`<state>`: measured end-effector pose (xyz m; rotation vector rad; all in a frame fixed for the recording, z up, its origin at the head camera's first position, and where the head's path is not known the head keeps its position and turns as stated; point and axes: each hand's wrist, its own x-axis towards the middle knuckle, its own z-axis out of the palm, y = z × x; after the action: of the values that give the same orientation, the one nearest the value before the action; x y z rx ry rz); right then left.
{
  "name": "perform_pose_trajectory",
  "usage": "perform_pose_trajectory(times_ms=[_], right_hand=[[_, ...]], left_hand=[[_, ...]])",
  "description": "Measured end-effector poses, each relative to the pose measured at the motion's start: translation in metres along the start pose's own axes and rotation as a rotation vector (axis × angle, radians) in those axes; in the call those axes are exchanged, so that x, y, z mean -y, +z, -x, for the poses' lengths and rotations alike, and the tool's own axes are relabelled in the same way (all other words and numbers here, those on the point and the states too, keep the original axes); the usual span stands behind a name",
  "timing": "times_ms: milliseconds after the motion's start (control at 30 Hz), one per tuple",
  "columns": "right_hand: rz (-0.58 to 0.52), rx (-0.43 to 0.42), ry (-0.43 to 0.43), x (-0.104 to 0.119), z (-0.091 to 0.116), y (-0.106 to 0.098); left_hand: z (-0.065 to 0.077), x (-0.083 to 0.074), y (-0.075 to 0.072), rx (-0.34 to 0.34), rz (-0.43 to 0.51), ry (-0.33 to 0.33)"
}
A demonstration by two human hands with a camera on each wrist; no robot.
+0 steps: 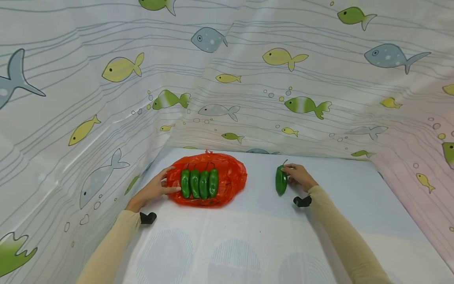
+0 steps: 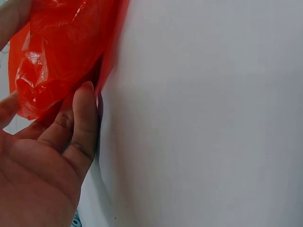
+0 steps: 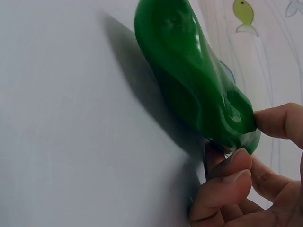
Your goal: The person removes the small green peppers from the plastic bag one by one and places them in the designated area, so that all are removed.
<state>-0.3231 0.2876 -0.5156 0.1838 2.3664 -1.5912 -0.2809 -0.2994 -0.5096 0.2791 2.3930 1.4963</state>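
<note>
My right hand point(image 1: 299, 176) pinches a glossy green pepper point(image 1: 281, 180) near its stem end, to the right of the bag. In the right wrist view the pepper point(image 3: 184, 71) slants, with the thumb and fingertips point(image 3: 240, 158) at its lower end and its shadow on the white surface. Several similar green peppers point(image 1: 194, 184) lie side by side on a crumpled red plastic bag point(image 1: 234, 173). At the bag's left edge rests my left hand point(image 1: 152, 192), fingers spread, one fingertip by the leftmost pepper. The left wrist view shows its fingers point(image 2: 85, 123) against the bag.
The white table point(image 1: 241, 228) has pale circle patterns near the front. Fish-printed sheets point(image 1: 248, 90) rise behind it and on both sides. Small black devices point(image 1: 302, 201) sit at both wrists.
</note>
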Motion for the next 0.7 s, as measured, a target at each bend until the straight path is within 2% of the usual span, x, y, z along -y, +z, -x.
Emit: perform_pose_trajectory(times_ms=[233,433,700], right_hand=[[0.001,-0.032,-0.012,0.000,-0.001,0.002],[0.031,-0.095,-0.007,0.003,0.002,0.003],[0.016,-0.157,-0.019,0.015,0.012,0.000]], left_hand=[[0.001,-0.001,0.000,-0.001,-0.007,-0.001],[0.001,-0.001,0.000,0.004,-0.005,0.001],[0.001,-0.002,-0.001,0.002,-0.004,0.002]])
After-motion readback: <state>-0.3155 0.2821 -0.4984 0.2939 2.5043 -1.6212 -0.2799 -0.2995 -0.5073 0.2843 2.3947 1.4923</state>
